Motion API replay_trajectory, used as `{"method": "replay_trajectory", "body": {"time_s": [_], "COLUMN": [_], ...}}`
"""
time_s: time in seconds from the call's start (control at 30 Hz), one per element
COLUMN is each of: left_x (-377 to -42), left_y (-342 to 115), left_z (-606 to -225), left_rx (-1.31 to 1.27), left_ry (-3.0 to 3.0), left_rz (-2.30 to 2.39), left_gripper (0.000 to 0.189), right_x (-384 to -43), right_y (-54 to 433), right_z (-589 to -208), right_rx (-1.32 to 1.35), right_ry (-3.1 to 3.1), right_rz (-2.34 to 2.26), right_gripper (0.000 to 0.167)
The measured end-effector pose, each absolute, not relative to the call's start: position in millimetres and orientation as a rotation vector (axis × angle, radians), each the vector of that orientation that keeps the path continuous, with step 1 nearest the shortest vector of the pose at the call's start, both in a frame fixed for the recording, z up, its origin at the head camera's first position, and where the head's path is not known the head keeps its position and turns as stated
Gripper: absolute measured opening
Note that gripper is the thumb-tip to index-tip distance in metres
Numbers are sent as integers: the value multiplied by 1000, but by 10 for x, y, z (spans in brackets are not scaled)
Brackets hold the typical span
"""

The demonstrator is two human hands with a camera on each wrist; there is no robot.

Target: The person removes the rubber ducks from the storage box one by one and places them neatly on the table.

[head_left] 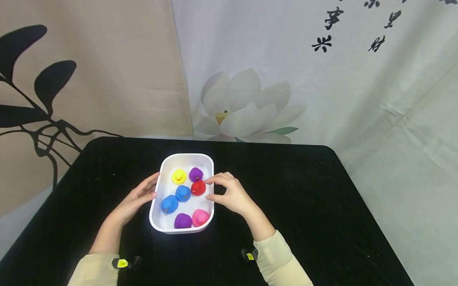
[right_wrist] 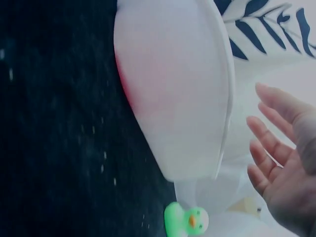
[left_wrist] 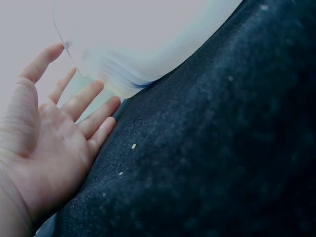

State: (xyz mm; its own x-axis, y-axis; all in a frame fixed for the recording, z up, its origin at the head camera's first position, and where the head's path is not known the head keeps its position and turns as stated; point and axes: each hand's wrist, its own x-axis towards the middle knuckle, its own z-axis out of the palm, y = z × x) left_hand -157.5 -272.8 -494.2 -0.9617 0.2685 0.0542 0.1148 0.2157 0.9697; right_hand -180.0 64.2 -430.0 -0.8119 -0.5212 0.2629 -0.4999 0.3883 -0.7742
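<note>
From where I stand I count seven ducks in one white tray [head_left: 157, 214], which is on the black bench [head_left: 322, 206] between the person's two hands. By colour that makes one yellow, one red, one pink, two purple and two blue.

At the far end are the yellow duck [head_left: 179, 176] and, to its right, the first purple duck [head_left: 195, 174]. The red duck [head_left: 198, 188] is just below that purple one, with the first blue duck [head_left: 183, 193] close on its left. The second blue duck [head_left: 169, 204] is lower, nearer the left wall. Two more share the near end side by side: the second purple duck [head_left: 183, 221] and the pink duck [head_left: 200, 217].

An eighth, a green duck [right_wrist: 185, 219], shows only in the right wrist view, outside the tray, past its end.

The left hand [head_left: 134, 200] is at the tray's left wall, fingers extended and fingertips against it; its grip is apart. The right hand [head_left: 230, 194] is at the right rim, its grip apart too, thumb and forefinger spread with nothing between them. The forefinger is right by the red duck; I cannot tell whether they touch.

Two pale sleeves [head_left: 94, 270] reach in, and one lotus [head_left: 250, 103] decorates the cloth behind.
</note>
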Motion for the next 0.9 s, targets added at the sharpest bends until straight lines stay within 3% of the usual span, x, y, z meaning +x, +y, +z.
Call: {"method": "replay_trajectory", "body": {"time_s": [0.33, 0.9], "left_x": [-1562, -1578], "left_y": [-2728, -2735], "left_z": [-4938, -4946], "left_rx": [350, 367], "left_ry": [2351, 2347], "left_rz": [1850, 1852], "left_gripper": [62, 62], "right_x": [-1628, -1625], "right_y": [400, 208], "right_z": [-4242, -4357], "right_rx": [-1142, -1445], "right_ry": [2484, 2510], "right_rz": [-1233, -789], "right_gripper": [40, 41]}}
